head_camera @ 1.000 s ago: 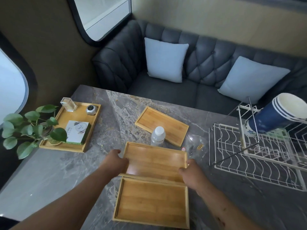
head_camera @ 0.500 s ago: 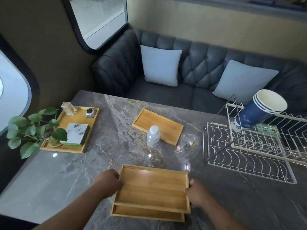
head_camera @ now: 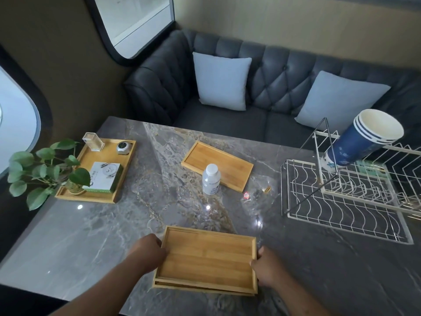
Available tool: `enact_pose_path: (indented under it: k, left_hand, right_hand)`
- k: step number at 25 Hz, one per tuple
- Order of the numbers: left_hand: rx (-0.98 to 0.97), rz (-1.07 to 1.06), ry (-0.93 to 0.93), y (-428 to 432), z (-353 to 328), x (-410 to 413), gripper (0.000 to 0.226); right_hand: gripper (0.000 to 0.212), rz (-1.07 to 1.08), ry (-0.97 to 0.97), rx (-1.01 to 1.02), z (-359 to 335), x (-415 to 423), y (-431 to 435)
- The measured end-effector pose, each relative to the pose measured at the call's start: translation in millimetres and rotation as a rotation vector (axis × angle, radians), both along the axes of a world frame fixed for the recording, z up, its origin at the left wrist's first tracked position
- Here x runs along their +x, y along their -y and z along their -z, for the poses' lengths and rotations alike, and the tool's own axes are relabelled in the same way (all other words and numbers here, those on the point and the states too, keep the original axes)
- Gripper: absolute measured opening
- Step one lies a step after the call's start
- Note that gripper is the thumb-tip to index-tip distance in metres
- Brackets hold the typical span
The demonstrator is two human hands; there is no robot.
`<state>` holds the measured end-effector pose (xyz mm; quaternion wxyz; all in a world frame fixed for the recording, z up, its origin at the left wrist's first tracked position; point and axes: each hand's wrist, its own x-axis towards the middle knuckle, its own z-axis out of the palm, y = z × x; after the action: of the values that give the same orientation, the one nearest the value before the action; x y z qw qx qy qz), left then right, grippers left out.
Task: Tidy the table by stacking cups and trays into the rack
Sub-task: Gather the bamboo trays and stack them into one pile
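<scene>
A wooden tray (head_camera: pixel 206 258) sits on top of another tray (head_camera: pixel 200 289) at the near edge of the grey bench (head_camera: pixel 114 224), and the left hand (head_camera: pixel 149 250) and right hand (head_camera: pixel 265 267) hold its two short ends with fingers curled tight on the rim. A third tray (head_camera: pixel 224 164) lies farther back, with a small bottle (head_camera: pixel 211 179) standing just beside it. The white wire rack (head_camera: pixel 346 201) is off to the right, with blue cups (head_camera: pixel 364 137) stacked and tilted in it.
</scene>
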<state>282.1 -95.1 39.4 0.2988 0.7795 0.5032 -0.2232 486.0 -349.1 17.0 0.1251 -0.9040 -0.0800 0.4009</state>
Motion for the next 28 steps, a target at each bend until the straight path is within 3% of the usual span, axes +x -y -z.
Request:
enact_pose_path:
  k: [6,11,15,21,25,28]
  left_hand:
    - [-0.090,-0.105,-0.008,0.5,6.0,-8.1,0.017]
    - [-0.180,-0.179,-0.005,4.6,16.9,-10.5,0.052]
    - [-0.309,-0.246,0.052,16.6,22.4,1.7,0.050]
    - [-0.233,-0.370,0.078,-0.1,23.9,18.3,0.027]
    - [-0.227,-0.381,0.135,-19.1,24.9,20.2,0.032]
    - [-0.261,-0.321,0.100,-29.7,19.8,17.6,0.051]
  right_hand:
    - [0.027,0.036,-0.044,0.022,-0.9,-0.3,0.6]
    - [0.024,0.022,-0.096,0.008,3.5,-5.3,-3.1]
    - [0.026,0.180,-0.144,0.078,6.9,-20.2,-19.7]
    - [0.030,0.336,-0.211,0.120,11.2,-20.4,-49.0]
    - [0.032,0.297,-0.230,0.151,9.0,-15.9,-59.9]
    - [0.031,0.179,-0.204,0.067,-0.8,-9.8,-59.0]
